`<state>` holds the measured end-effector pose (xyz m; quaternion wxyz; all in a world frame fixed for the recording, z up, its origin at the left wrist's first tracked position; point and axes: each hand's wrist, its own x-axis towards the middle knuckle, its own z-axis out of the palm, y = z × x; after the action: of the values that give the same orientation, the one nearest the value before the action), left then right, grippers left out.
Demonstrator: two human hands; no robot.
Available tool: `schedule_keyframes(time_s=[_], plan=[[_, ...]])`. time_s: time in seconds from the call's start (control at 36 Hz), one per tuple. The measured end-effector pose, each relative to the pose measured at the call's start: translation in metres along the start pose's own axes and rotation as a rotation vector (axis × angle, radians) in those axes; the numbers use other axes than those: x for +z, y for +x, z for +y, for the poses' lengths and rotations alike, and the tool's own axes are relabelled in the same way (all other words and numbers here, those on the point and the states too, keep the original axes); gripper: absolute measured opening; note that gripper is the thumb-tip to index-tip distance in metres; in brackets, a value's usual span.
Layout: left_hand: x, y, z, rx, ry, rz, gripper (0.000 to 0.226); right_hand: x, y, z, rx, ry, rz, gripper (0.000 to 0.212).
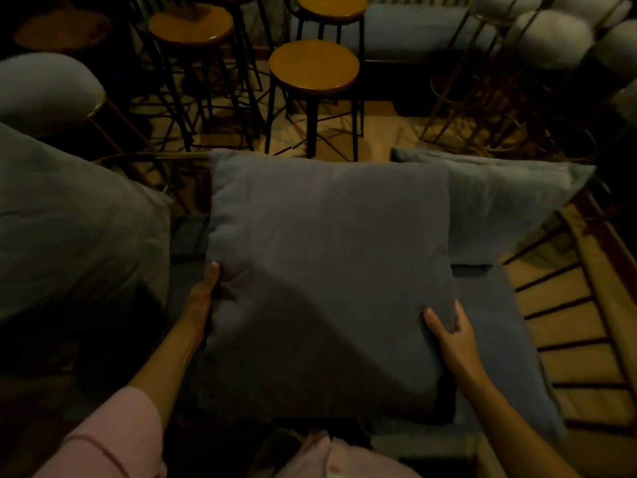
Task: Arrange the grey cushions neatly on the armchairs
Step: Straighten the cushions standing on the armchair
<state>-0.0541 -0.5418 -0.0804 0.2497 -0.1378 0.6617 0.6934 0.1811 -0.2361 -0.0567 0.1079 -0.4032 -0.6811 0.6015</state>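
A large square grey cushion (327, 263) fills the middle of the view, held flat over the armchair's blue-grey seat pad (510, 343). My left hand (203, 298) grips its left edge, thumb on top. My right hand (451, 332) grips its right edge, fingers curled over the fabric. A second, lighter grey cushion (510, 201) leans at the armchair's back, partly hidden behind the held one. Another big grey cushion (76, 229) lies on the neighbouring chair at the left.
The armchair's wooden slatted side (579, 326) runs along the right. Behind stand several round wooden stools on black legs (313, 67). Fluffy white stools with gold wire frames (551, 39) crowd the back right, and one (44, 91) sits at the left.
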Motion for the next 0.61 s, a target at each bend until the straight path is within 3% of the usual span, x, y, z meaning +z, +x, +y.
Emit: schedule_keyframes(time_s=[0.03,0.11,0.17,0.25,0.28,0.36,0.47,0.53,0.61], plan=[[0.020,-0.007,-0.003,-0.005,-0.009,-0.054,0.038,-0.019,-0.008,0.002,-0.012,-0.004,0.039,0.105],[0.071,-0.023,-0.021,-0.047,-0.016,-0.207,0.063,-0.077,-0.021,0.013,-0.011,-0.009,0.178,0.090],[0.110,-0.033,-0.034,-0.044,0.049,-0.267,0.058,-0.121,-0.026,0.024,0.031,-0.019,0.226,0.086],[0.161,-0.046,-0.051,-0.073,0.101,-0.269,0.045,-0.172,-0.027,0.029,0.065,-0.053,0.254,0.113],[0.177,-0.053,-0.056,-0.083,0.116,-0.303,0.045,-0.188,-0.026,0.029,0.067,-0.060,0.270,0.114],[0.215,-0.070,-0.072,-0.132,0.095,-0.416,0.078,-0.233,-0.017,0.038,0.043,-0.087,0.268,0.111],[0.244,-0.084,-0.091,-0.113,0.147,-0.519,0.086,-0.266,0.008,0.053,0.033,-0.104,0.238,0.100],[0.257,-0.085,-0.107,-0.113,0.220,-0.532,0.115,-0.268,0.026,0.062,0.022,-0.186,0.218,0.099],[0.273,-0.089,-0.136,-0.136,0.497,-0.436,0.154,-0.244,0.046,0.072,-0.012,-0.238,0.043,0.112]])
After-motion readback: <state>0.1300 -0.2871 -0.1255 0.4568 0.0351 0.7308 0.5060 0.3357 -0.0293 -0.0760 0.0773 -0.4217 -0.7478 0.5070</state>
